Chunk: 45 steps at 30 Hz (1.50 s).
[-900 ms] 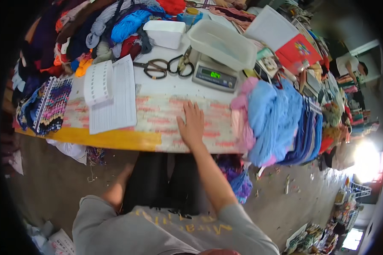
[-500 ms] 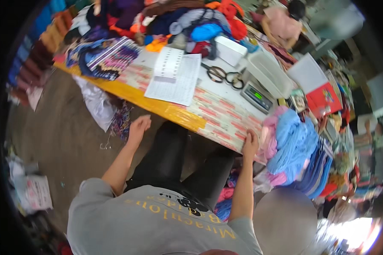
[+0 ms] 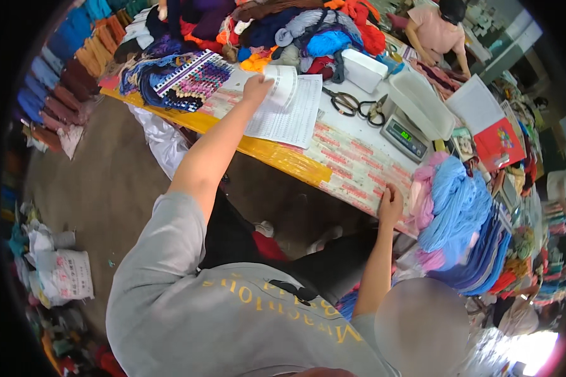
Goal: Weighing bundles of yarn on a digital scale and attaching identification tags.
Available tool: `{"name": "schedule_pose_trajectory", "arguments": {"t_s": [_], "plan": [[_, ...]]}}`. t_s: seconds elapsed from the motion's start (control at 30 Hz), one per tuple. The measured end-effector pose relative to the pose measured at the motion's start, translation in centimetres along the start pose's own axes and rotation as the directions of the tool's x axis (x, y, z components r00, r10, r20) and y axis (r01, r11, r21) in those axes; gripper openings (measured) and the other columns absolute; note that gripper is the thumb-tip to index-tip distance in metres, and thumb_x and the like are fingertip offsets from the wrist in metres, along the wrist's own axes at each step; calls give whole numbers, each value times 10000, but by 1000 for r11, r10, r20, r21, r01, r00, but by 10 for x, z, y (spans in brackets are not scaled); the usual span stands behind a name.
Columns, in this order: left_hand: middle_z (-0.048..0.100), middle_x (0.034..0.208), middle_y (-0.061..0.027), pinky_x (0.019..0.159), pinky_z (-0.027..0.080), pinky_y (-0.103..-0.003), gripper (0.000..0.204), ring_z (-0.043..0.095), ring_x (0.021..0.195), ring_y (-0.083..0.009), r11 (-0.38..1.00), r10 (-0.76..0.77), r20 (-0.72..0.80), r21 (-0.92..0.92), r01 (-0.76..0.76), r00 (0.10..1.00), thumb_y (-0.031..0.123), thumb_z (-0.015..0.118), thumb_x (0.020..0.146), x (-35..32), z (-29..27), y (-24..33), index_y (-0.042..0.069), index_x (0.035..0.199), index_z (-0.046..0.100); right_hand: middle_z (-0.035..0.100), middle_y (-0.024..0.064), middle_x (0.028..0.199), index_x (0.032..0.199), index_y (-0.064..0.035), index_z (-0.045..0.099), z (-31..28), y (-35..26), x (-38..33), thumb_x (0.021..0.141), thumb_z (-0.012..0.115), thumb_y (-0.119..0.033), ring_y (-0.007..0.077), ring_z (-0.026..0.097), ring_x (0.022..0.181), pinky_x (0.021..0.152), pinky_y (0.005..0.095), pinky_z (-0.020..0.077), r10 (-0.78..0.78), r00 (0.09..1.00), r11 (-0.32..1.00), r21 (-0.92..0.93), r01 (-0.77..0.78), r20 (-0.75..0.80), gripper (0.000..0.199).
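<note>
My left hand (image 3: pixel 256 92) reaches across the table's front edge, its fingers closed on the left side of a small white paper pad (image 3: pixel 283 86). That pad lies over a larger printed sheet (image 3: pixel 295 119). On the tabletop near the front edge, my right hand (image 3: pixel 391 205) rests with its fingers curled and nothing visible in them. Just right of it are a pink yarn hank (image 3: pixel 423 198) and a light blue yarn hank (image 3: pixel 451 198). Black-handled scissors (image 3: pixel 344 103) lie beyond the sheet, beside a digital scale (image 3: pixel 405 137) with a lit green display.
A white tray (image 3: pixel 421 103) and a white box (image 3: pixel 363 70) stand behind the scale. Multicoloured yarn (image 3: pixel 176 81) and heaped hanks cover the far left. A red folder (image 3: pixel 498 144) lies at right. Another person (image 3: pixel 435 38) sits across the table. A round stool (image 3: pixel 421 327) is beside me.
My left hand has risen from beside the table and moved forward to the paper pad. The right hand stays on the table near the yarn. The view has shifted slightly.
</note>
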<state>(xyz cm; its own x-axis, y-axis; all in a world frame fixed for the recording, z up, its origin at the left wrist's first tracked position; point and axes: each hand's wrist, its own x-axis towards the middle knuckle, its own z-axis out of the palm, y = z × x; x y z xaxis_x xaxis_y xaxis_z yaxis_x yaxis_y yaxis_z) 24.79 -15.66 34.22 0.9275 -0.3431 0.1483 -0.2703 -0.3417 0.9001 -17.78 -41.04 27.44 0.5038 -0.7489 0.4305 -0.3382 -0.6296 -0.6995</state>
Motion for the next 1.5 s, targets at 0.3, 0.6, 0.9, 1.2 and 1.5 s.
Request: {"name": "schedule_pose_trajectory", "arguments": {"t_s": [0.3, 0.6, 0.9, 1.2, 1.5], "plan": [[546, 851, 32, 725, 431, -216, 199, 490, 814, -47, 732, 347, 425, -680, 41, 836, 201, 574, 890, -208, 18, 141, 21, 975, 576, 363, 140, 1374, 1362, -3, 279, 27, -147, -41, 840, 601, -265, 241, 328, 1281, 1062, 385, 246, -156, 975, 663, 748, -16, 159, 666], [570, 1137, -153, 937, 387, -392, 312, 505, 1089, -325, 814, 568, 231, -12, -581, 790, 232, 545, 852, -145, 32, 19, 34, 1088, 595, 597, 104, 1083, 1185, 9, 478, -18, -148, -59, 831, 573, 6, 177, 599, 925, 819, 293, 480, 299, 911, 411, 824, -390, 282, 366], [419, 1334, -105, 1006, 225, -572, 492, 343, 1263, -299, 532, 162, 469, 699, -477, 868, 405, 539, 836, -111, -37, -42, 137, 1246, 489, 546, 155, 1180, 1270, 33, 386, -75, -117, -72, 833, 567, -7, 249, 560, 1056, 926, 379, 447, 420, 880, 223, 915, -335, 220, 475], [295, 1433, -89, 1026, 215, -590, 481, 251, 1324, -317, 662, 164, 416, 626, -412, 895, 378, 479, 881, 0, 78, -19, 203, 1325, 414, 552, 139, 1162, 1254, 20, 392, -63, -154, -66, 829, 584, -42, 239, 569, 1034, 901, 364, 459, 362, 907, 243, 918, -314, 215, 470], [284, 1439, -5, 968, 198, -698, 408, 271, 1311, -286, 604, 28, 525, 669, -433, 851, 329, 418, 908, 70, 95, -31, 304, 1315, 403, 539, 155, 1176, 1259, 26, 387, -93, -159, -99, 789, 601, -26, 248, 549, 1069, 923, 375, 432, 437, 880, 212, 929, -303, 188, 518]]}}
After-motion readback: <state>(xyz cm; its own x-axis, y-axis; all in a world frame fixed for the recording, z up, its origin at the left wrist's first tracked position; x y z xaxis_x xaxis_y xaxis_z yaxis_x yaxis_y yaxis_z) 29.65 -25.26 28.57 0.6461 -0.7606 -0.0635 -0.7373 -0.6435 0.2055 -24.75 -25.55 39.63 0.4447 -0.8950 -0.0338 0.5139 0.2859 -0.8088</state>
